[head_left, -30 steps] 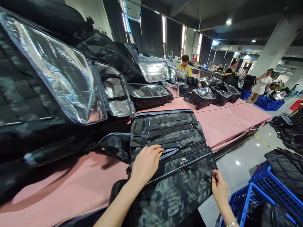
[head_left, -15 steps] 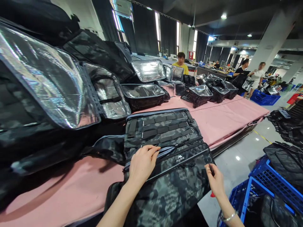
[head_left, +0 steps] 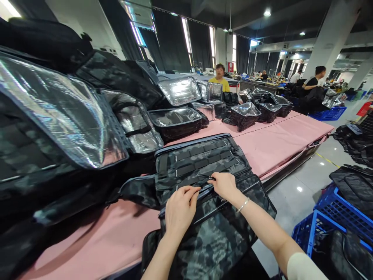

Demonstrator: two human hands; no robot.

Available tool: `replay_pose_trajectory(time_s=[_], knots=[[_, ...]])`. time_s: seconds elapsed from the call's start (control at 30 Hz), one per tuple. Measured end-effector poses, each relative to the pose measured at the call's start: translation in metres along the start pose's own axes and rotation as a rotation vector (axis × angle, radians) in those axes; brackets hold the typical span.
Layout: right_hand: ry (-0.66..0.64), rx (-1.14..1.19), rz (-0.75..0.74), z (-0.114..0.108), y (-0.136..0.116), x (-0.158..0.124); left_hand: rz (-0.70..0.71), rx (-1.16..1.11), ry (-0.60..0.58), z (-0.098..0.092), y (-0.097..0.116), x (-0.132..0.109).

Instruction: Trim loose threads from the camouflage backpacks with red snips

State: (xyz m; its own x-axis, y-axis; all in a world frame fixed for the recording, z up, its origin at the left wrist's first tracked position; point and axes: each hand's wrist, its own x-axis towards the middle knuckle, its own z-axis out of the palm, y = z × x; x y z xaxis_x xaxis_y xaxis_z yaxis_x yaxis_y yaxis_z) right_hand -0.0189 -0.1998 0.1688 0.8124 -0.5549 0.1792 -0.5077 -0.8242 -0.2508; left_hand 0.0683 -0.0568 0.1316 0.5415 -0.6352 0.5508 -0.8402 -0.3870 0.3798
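A dark camouflage backpack [head_left: 224, 229] lies on the pink-covered table in front of me, its webbing rows [head_left: 201, 161] at the far part and a zipped front pocket nearer. My left hand [head_left: 181, 210] pinches the grey-edged zipper opening [head_left: 206, 190] of that pocket. Close beside it, to the right, my right hand [head_left: 225, 186] is closed around a small dark pointed tool [head_left: 212, 178], mostly hidden by the fingers; it looks like thread snips. The tool's tip is over the pocket's zipper line. My right wrist partly covers the white logo.
Bags with silver foil linings [head_left: 72, 112] are piled at the left and along the back of the pink table [head_left: 287, 140]. Blue crates [head_left: 317, 229] with dark bags stand on the floor at right. A person in yellow [head_left: 220, 81] and other people are farther back.
My right hand has moved from the bag's right edge up and left to the zipper, carrying the tool. My left hand keeps its pinch. Far right, people have shifted position.
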Motion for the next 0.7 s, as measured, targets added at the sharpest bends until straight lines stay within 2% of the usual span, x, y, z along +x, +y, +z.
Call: replay_pose_trajectory(time_s=[0.23, 0.33, 0.53, 0.63, 0.7], knots=[[-0.127, -0.022, 0.024, -0.009, 0.001, 0.017, -0.016, 0.045, -0.016, 0.003, 0.001, 0.013], [-0.179, -0.027, 0.027, -0.012, 0.0, 0.025, -0.002, 0.072, -0.106, 0.001, 0.005, 0.027], [-0.269, 0.001, 0.039, -0.016, 0.001, 0.034, -0.037, 0.08, -0.359, -0.005, 0.021, 0.05], [-0.283, 0.026, 0.054, -0.016, 0.002, 0.034, -0.051, 0.027, -0.383, -0.001, 0.02, 0.051], [-0.281, 0.047, 0.062, -0.015, 0.003, 0.033, -0.069, -0.01, -0.355, 0.003, 0.014, 0.049]])
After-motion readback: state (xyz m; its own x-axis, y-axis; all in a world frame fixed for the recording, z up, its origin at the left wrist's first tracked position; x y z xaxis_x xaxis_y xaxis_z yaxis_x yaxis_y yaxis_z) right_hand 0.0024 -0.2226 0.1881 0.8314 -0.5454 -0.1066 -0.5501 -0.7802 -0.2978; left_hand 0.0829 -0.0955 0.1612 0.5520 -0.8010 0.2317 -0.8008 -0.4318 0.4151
